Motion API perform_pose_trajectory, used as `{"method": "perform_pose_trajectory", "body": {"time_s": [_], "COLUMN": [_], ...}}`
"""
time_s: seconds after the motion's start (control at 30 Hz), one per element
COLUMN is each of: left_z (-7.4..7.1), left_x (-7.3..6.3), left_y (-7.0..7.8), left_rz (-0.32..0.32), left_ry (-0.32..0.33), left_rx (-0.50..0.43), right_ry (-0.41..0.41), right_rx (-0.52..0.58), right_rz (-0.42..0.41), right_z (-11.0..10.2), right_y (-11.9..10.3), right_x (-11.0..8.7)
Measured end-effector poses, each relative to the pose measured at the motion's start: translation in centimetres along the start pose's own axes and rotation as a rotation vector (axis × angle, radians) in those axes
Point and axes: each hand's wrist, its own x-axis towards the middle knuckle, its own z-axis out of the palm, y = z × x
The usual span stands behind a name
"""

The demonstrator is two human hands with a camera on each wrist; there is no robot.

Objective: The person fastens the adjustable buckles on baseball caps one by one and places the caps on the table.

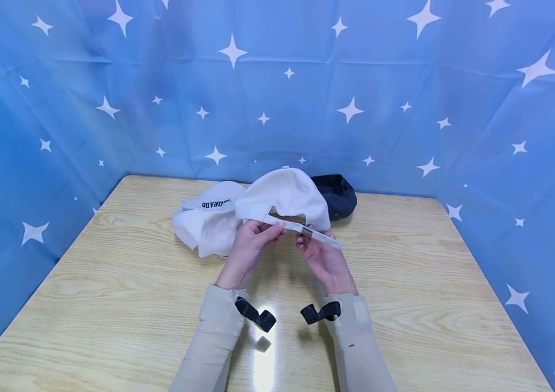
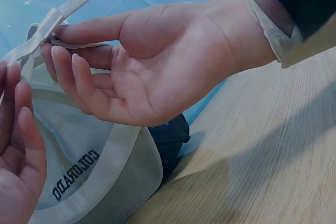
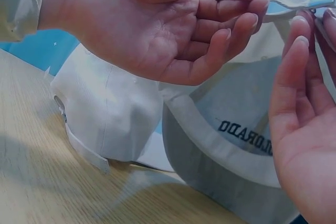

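A white baseball cap (image 1: 284, 190) is held up over the table, its back opening toward me. My left hand (image 1: 250, 242) pinches the strap left of centre between thumb and fingers. At the buckle (image 1: 307, 232), my right hand (image 1: 325, 261) pinches the strap (image 1: 328, 240), whose loose end sticks out to the right. In the left wrist view, the right hand (image 2: 163, 66) has its thumb and fingertips at the buckle. The right wrist view shows the left hand (image 3: 168, 30) gripping the band; the cap's underside (image 3: 236, 98) shows dark COLORADO lettering reversed.
Another white cap (image 1: 213, 215) with dark lettering rests on the table just left of the held one. A dark navy cap (image 1: 340, 198) lies behind to the right. The wooden table (image 1: 110, 283) backs onto a blue star-patterned curtain (image 1: 277, 81).
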Motion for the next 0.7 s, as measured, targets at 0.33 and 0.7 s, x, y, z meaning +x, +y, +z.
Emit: {"method": "perform_pose_trajectory", "body": {"time_s": [0.33,0.7], "left_z": [0.1,0.52], "left_x": [-0.08,-0.04], "left_y": [0.0,-0.28], "left_rz": [-0.002,-0.005], "left_ry": [-0.007,-0.019], "left_rx": [-0.002,0.061], "right_ry": [-0.004,-0.013], "right_rx": [-0.002,-0.016], "right_rz": [0.004,0.017], "right_z": [-0.11,0.05], "right_y": [0.03,0.28], "right_x": [0.01,0.09]}}
